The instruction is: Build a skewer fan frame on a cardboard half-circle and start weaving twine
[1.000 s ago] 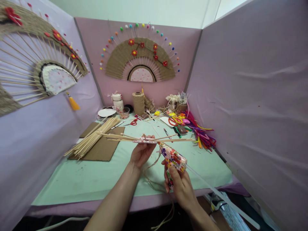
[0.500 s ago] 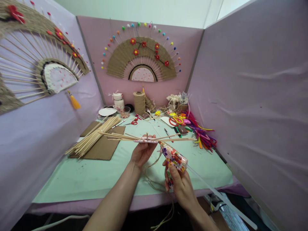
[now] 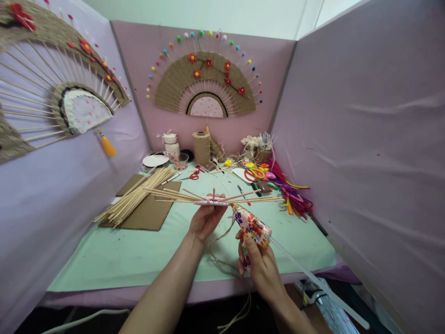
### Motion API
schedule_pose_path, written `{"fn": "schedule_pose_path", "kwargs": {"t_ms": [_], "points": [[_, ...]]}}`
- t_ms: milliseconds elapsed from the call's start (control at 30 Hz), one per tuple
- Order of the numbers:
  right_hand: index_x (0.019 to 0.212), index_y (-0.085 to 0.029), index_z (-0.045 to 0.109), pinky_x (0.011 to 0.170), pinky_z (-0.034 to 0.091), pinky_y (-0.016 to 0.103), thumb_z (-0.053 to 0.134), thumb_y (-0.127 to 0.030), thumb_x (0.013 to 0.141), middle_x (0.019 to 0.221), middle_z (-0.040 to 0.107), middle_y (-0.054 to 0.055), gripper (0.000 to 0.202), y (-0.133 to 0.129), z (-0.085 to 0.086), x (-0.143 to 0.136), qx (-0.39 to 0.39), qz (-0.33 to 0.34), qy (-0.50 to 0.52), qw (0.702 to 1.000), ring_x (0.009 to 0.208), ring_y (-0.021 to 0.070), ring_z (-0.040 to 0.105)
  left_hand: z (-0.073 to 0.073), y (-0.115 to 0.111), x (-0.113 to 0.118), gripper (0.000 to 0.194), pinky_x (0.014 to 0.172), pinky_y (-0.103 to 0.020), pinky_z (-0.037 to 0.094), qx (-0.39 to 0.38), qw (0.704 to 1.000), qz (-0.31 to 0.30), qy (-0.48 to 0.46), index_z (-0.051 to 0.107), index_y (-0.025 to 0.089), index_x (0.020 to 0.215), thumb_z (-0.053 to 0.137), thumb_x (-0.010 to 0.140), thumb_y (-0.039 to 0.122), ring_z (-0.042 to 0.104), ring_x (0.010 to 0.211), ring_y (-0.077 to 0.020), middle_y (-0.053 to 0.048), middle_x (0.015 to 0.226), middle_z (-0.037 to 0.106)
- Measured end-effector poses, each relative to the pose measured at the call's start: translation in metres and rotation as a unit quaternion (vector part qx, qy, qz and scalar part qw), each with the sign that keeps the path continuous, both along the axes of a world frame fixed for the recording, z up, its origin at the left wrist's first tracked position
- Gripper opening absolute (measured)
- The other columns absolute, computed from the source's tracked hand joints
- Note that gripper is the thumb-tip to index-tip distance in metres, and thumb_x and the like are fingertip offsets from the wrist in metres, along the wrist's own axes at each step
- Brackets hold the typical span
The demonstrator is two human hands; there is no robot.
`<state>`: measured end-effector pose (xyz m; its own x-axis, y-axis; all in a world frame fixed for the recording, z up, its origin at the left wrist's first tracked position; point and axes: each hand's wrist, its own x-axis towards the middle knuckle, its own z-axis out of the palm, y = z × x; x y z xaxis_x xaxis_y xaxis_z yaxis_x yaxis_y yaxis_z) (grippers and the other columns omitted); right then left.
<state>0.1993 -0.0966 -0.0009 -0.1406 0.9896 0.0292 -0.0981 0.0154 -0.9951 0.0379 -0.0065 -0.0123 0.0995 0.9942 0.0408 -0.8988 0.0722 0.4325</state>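
My left hand (image 3: pixel 207 220) holds up a small fan frame (image 3: pixel 211 201), seen nearly edge-on, its pink-spotted base resting on the fingers. Thin wooden sticks (image 3: pixel 174 195) spread from that base to both sides. Wrapped round the handle of a flower-patterned glue gun (image 3: pixel 251 225) is my right hand (image 3: pixel 259 264). The gun's nozzle meets or nearly meets the base's right end; whether they touch I cannot tell. A long clear glue stick (image 3: pixel 313 276) juts from the gun's back. Loose twine (image 3: pixel 222 264) hangs between my hands.
On the left, a bundle of sticks (image 3: pixel 139 197) lies across brown cardboard (image 3: pixel 156 218). Red scissors (image 3: pixel 194 175), a twine spool (image 3: pixel 201 148) and a white bottle (image 3: pixel 171 146) stand or lie farther back. Coloured pipe cleaners (image 3: pixel 290 197) are at right. Finished fans (image 3: pixel 205 69) hang on the partition walls.
Both hands keep nearly the same place, with the glue gun at the base's right end. The view has shifted very slightly.
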Motion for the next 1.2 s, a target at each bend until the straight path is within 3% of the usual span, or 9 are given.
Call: {"fn": "schedule_pose_path", "kwargs": {"t_ms": [500, 767, 1200], "points": [[0.095, -0.017, 0.055, 0.045, 0.041, 0.024, 0.044, -0.068, 0.089, 0.053, 0.047, -0.006, 0.053, 0.001, -0.003, 0.001, 0.009, -0.001, -0.016, 1.000, 0.043, 0.0109, 0.049, 0.001, -0.001, 0.002, 0.033, 0.120, -0.042, 0.026, 0.013, 1.000, -0.007, -0.018, 0.061, 0.020, 0.086, 0.062, 0.066, -0.006, 0.061, 0.120, -0.0214, -0.001, 0.094, 0.073], [0.093, -0.017, 0.055, 0.047, 0.040, 0.024, 0.046, -0.067, 0.088, 0.052, 0.049, -0.006, 0.052, -0.002, 0.004, -0.002, 0.000, -0.022, -0.017, 1.000, 0.044, 0.0112, 0.049, 0.000, 0.000, 0.002, 0.031, 0.119, -0.042, 0.028, 0.016, 1.000, -0.019, -0.009, 0.061, 0.019, 0.085, 0.062, 0.066, -0.005, 0.067, 0.110, -0.0212, -0.003, 0.095, 0.074], [0.091, -0.017, 0.056, 0.045, 0.040, 0.023, 0.048, -0.069, 0.086, 0.054, 0.048, -0.006, 0.053, -0.004, 0.005, -0.004, -0.005, -0.017, -0.006, 1.000, 0.044, 0.0106, 0.049, -0.001, 0.000, 0.005, 0.028, 0.117, -0.045, 0.033, 0.007, 1.000, -0.015, 0.004, 0.064, 0.018, 0.082, 0.064, 0.066, -0.005, 0.063, 0.117, -0.0240, -0.003, 0.094, 0.073]]}}
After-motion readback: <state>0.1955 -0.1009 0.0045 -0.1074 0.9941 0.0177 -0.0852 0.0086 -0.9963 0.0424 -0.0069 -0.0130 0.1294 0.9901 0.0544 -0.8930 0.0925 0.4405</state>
